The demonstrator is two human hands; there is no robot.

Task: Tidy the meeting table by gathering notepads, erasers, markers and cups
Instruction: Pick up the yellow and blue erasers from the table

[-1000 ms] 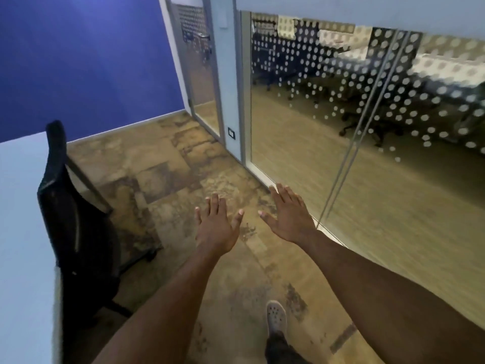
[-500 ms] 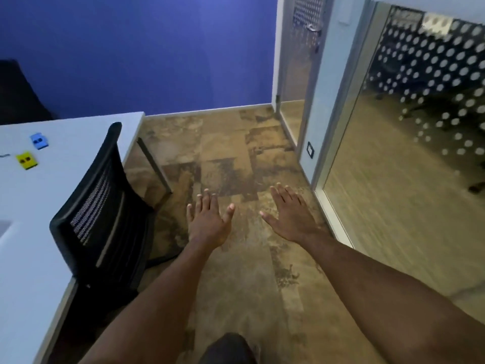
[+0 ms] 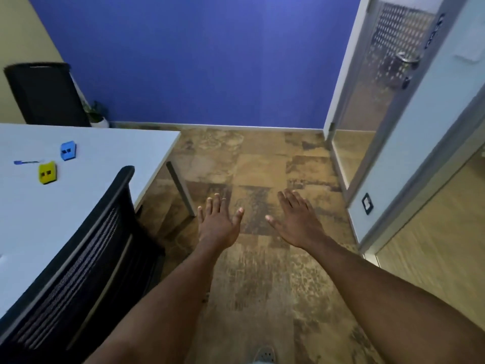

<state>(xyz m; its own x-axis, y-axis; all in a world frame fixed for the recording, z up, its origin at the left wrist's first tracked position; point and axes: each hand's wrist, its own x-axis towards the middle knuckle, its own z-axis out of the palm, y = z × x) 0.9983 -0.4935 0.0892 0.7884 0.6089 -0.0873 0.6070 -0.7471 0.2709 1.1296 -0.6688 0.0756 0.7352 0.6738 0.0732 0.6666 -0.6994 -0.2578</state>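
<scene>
Head view, left to right. Black chair back (image 3: 47, 94) stands at far left against the wall, small potted plant (image 3: 97, 116) just beside it on the floor. White tabletop (image 3: 110, 158) fills the left side. On it, near the left edge, a blue marker (image 3: 26, 162) lies flat. Yellow eraser (image 3: 47, 172) sits just right of the marker; blue eraser (image 3: 68, 151) a bit further back and right, apart from the yellow one. No notepads or cups visible in frame. Black mesh chair (image 3: 86, 258) is pushed up to the near edge of the tabletop, backrest toward the camera. Tabletop leg (image 3: 181, 190) shows past the corner.

Left hand (image 3: 219, 223) is stretched out over the brown patterned floor (image 3: 262, 285), palm down, fingers straight and spread apart, holding nothing. Right hand (image 3: 296, 222) just beside it, same pose, fingers straight, thumb out, holding nothing. Both hands are well apart from the tabletop items. Shoe tip (image 3: 265, 355) at bottom edge. Blue wall (image 3: 196, 61) behind. Glass door (image 3: 380, 88) with handle at right, glass partition beyond it.
</scene>
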